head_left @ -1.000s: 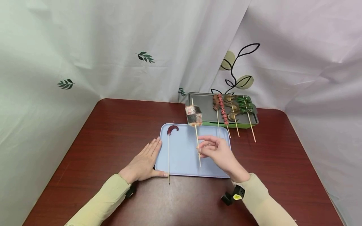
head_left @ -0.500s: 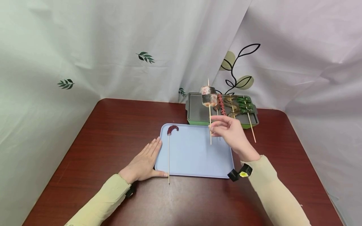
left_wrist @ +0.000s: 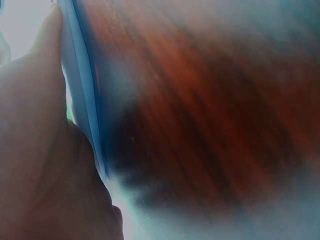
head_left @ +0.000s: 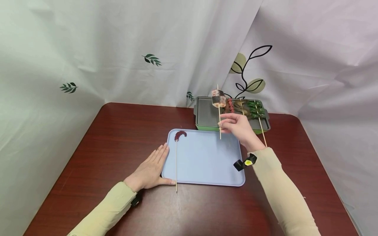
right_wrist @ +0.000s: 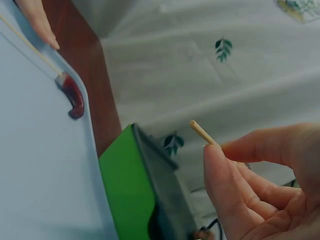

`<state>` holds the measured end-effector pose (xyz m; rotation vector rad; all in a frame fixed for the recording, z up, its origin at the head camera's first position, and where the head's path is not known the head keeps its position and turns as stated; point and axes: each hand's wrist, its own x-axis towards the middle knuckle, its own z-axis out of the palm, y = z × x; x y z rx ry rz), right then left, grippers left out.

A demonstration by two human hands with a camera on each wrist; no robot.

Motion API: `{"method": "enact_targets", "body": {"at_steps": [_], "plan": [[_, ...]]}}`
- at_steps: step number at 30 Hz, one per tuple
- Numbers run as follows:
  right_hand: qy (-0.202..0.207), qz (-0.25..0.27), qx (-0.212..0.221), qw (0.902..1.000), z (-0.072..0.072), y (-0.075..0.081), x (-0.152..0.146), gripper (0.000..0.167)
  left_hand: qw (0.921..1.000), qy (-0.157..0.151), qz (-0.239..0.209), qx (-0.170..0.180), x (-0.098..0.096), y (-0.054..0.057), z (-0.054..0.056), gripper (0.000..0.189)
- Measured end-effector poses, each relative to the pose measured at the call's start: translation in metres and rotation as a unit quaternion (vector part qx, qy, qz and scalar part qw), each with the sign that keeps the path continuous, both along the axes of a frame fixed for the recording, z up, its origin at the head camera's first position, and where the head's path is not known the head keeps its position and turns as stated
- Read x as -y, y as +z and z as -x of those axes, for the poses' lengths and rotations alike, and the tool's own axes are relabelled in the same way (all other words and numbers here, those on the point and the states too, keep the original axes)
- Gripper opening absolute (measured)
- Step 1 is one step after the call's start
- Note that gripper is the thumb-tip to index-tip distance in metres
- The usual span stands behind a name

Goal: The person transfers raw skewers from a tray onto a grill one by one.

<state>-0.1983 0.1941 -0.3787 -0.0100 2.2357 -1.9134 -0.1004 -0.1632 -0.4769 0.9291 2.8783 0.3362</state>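
My right hand (head_left: 240,127) pinches the wooden stick of a skewer (head_left: 219,99) that carries chunky pieces with dark skin and pale pink flesh. The skewer stands nearly upright, its food in front of the left part of a green and grey grill tray (head_left: 204,114). In the right wrist view only the stick's blunt end (right_wrist: 202,132) sticks out between thumb and fingers. My left hand (head_left: 150,168) lies with straight fingers along the left edge of a light blue tray (head_left: 206,160). On that tray, close to the left thumb, rests a skewer with a dark red curled tentacle (head_left: 179,135).
Several skewers lie on the right part of the grill tray: red beads (head_left: 230,105), brownish curled pieces (head_left: 240,105) and green pieces (head_left: 256,109), partly behind the right hand. A white curtain (head_left: 133,49) hangs behind the dark red wooden table (head_left: 88,157).
My right hand has carried the held skewer up and to the right, from above the blue tray to the grill tray, then slightly farther forward. The left hand has stayed in place.
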Motion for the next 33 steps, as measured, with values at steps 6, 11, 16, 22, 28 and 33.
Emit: {"method": "enact_targets", "body": {"at_steps": [6,11,16,22,28,33], "plan": [[-0.002,-0.017,0.037,0.9992,0.010,-0.010,-0.001,0.042,1.0000,0.000,0.000,0.002,0.000,0.000,0.000,0.129],[0.002,-0.035,0.058,0.9977,0.012,-0.016,0.000,0.040,1.0000,-0.001,-0.003,0.000,0.000,0.000,0.000,0.128],[-0.003,-0.047,0.079,0.9958,0.012,-0.018,0.000,0.039,1.0000,0.000,-0.005,0.001,0.000,0.001,0.000,0.128],[0.000,-0.056,0.090,0.9944,0.011,-0.019,0.002,0.039,1.0000,-0.001,-0.007,0.002,0.000,0.001,0.000,0.128],[0.003,-0.062,0.094,0.9936,0.011,-0.019,0.004,0.039,1.0000,0.001,-0.006,0.005,0.000,0.001,0.000,0.128],[0.005,-0.071,0.089,0.9935,0.010,-0.018,0.004,0.041,1.0000,0.001,-0.007,0.006,0.000,0.002,0.000,0.128]]}}
